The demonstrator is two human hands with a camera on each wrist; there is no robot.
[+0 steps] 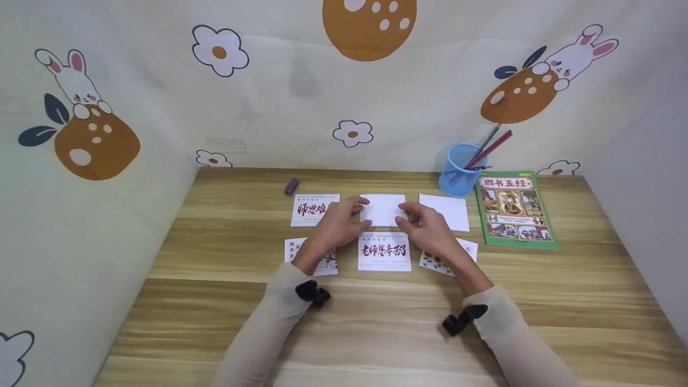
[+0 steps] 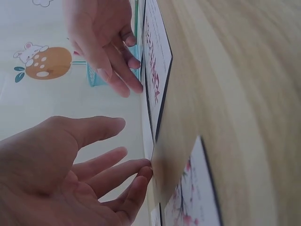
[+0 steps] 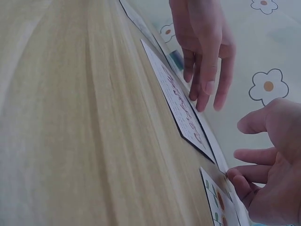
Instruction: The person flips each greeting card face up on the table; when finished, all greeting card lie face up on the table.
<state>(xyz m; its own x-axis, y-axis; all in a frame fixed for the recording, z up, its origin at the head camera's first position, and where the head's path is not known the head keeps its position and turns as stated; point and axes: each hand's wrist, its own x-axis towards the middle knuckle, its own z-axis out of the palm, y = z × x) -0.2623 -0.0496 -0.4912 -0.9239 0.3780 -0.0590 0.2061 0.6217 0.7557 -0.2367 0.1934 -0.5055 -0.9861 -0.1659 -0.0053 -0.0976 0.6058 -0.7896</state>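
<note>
A blank white card (image 1: 382,210) lies in the middle of the back row on the wooden table. My left hand (image 1: 341,220) is at its left edge and my right hand (image 1: 428,224) at its right edge, fingertips low beside it. Both wrist views show thumbs held apart from loosely bent fingers, with nothing gripped. In front lies a card with red characters (image 1: 384,251). Under my left hand and wrist, another red-lettered card (image 1: 309,209) and a blossom card (image 2: 186,197) are partly covered. My right forearm partly hides a sunflower card (image 3: 218,200).
Another blank white card (image 1: 445,213) lies at the back right. Beyond it stand a blue mesh cup (image 1: 457,180) with pencils and a green-bordered book (image 1: 517,212) lying flat. A small dark block (image 1: 292,186) sits at the back left. A patterned curtain (image 1: 279,113) borders the table.
</note>
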